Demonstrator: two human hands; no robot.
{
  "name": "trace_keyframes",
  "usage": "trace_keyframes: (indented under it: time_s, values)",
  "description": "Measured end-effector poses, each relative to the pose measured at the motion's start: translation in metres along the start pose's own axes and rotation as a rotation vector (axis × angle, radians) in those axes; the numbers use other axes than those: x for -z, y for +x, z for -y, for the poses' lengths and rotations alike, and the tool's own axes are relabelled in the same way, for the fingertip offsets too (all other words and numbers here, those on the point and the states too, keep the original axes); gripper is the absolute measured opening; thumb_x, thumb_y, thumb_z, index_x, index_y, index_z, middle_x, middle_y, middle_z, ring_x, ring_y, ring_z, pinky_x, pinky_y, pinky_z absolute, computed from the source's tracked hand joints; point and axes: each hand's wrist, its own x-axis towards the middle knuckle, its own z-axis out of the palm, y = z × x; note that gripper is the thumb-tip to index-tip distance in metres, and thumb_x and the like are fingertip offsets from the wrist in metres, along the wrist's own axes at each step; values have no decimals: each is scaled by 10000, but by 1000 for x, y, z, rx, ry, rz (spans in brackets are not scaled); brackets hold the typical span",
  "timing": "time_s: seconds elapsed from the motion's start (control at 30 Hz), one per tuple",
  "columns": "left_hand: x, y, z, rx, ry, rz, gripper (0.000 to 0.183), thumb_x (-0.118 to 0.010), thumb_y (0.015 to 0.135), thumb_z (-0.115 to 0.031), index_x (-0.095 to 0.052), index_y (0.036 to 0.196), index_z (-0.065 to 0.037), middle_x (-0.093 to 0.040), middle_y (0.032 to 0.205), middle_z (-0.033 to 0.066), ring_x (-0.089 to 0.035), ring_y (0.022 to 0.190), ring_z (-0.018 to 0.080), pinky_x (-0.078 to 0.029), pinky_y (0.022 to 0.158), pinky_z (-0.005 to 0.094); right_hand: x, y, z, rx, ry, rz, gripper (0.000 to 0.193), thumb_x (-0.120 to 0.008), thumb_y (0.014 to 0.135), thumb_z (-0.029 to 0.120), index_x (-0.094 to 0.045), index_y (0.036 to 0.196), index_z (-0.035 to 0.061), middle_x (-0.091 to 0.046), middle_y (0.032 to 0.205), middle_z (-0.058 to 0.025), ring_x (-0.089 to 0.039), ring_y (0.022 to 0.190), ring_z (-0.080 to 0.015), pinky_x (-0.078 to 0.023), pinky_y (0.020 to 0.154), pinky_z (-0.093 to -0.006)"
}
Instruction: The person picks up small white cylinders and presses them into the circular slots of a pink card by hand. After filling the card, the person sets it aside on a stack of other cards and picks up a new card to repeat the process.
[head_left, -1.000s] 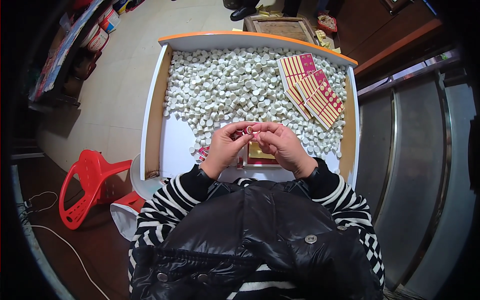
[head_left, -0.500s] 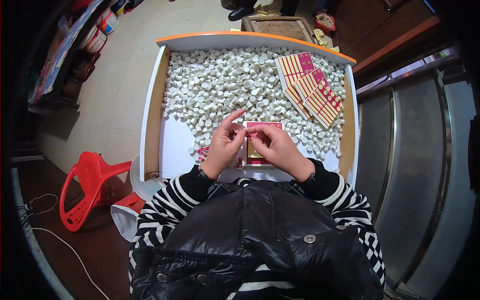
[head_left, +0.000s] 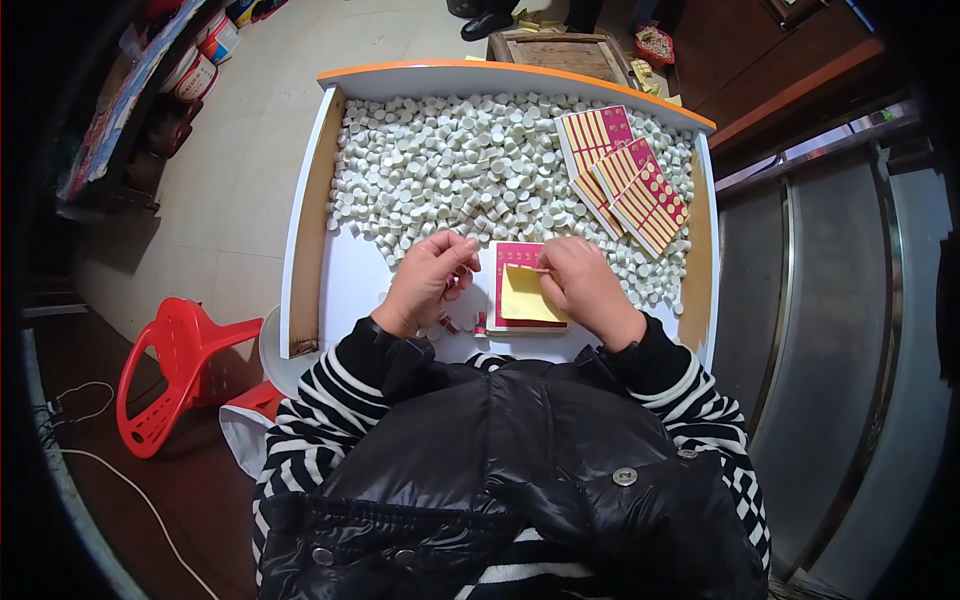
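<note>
My left hand (head_left: 425, 285) is curled above the tray's front part, its fingertips pinched round a small white piece with red on it (head_left: 461, 273), mostly hidden by the fingers. My right hand (head_left: 585, 287) pinches the upper edge of a yellow-backed sticker sheet (head_left: 528, 300), which is partly lifted. Under it lies a magenta sheet on a stack of sticker sheets (head_left: 508, 252). Several small white cylinders wrapped in red labels (head_left: 450, 323) lie beside and below my left hand.
Loose white cylinders (head_left: 450, 160) cover the back of the white tray, which has an orange-edged far wall (head_left: 500, 65). Striped red-and-yellow sticker sheets (head_left: 640, 195) lie on them at right. A red plastic stool (head_left: 185, 360) stands at left; a wooden stool (head_left: 555, 47) stands behind the tray.
My hands were together over the sheet stack; now they are apart. The left has drawn back to the left, and the right has moved right and lifts the yellow sheet's edge.
</note>
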Motion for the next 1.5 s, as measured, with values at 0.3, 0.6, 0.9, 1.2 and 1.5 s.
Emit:
trace_keyframes:
  time_s: [0.3, 0.6, 0.9, 1.2, 1.5]
  values:
    - [-27, -13, -8, -138, 343, 233, 168, -640, 866, -80, -618, 1015, -7, -637, 865, 36, -540, 646, 56, -390, 517, 165, 22, 15, 7, -332, 731, 394, 172, -657, 858, 129, -557, 922, 5, -624, 818, -35, -593, 758, -95, -477, 661, -258]
    - [-18, -13, 3, -244, 142, 111, 217, -598, 870, -53, -650, 1066, 24, -657, 929, 53, -597, 795, 80, -481, 718, 200, 19, 8, 31, -667, 1437, 141, 152, -621, 872, 56, -603, 1007, -13, -633, 898, -26, -584, 837, -75, -478, 738, -212]
    - [-19, -24, -17, -116, 80, 32, 221, -598, 842, -11, -631, 1059, 19, -641, 894, 56, -593, 792, 91, -475, 704, 209, 15, 8, 24, -111, 703, -46, 194, -569, 812, -47, -673, 947, 44, -648, 936, -72, -624, 816, -163, -485, 721, -263]
    - [-16, -15, 2, -487, 325, 71, 135, -708, 818, -75, -678, 931, -8, -636, 809, 12, -551, 685, 57, -446, 609, 195, 42, 17, 49, 113, 364, -148, 228, -643, 752, 26, -666, 974, 71, -637, 841, -83, -608, 820, -255, -476, 753, -339]
    - [-28, -10, 7, -696, 626, 37, 113, -697, 826, -89, -673, 870, 12, -618, 757, 40, -544, 651, 81, -431, 601, 216, 27, 20, 31, -28, 326, -26, 103, -656, 794, 104, -647, 880, 48, -625, 784, -87, -591, 760, -262, -437, 710, -355]
